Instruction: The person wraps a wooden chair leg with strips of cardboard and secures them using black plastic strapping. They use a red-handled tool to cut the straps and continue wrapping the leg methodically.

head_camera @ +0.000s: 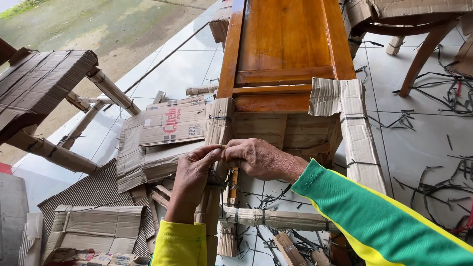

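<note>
- gripping the cardboard-wrapped leg (217, 162) of a varnished wooden furniture piece (283, 44), the left hand (193, 175) closes around it from the left, fingers curled; the fingertips pinch together at the leg's front edge.
- the right hand (258, 158) comes in from the right, fingers bent and pressed together, its fingertips meeting those of the left hand at the same spot on the leg. what sits between the fingertips is too small to make out; it may be the end of a dark strap (215, 183), but this cannot be confirmed.
- the wrapped leg runs from the furniture's lower left corner down toward the viewer; its lower end is hidden behind the yellow sleeve (180, 244).
- the green and yellow sleeve (379, 219) covers the right forearm and hides the floor behind it.
- the furniture piece is cut off by the top edge; its full shape cannot be told.
- a second wrapped leg (357, 138) on the right is bound with dark straps; its lower end disappears behind the green sleeve.
- a wrapped crossbar (276, 219) lies below the hands, partly hidden at its right end.
- loose cardboard sheets (162, 133) lie on the tiled floor (423, 128) to the left.
- cut strap scraps (443, 182) litter the floor at right.
- another wrapped piece (39, 83) at far left is cut off by the frame.
</note>
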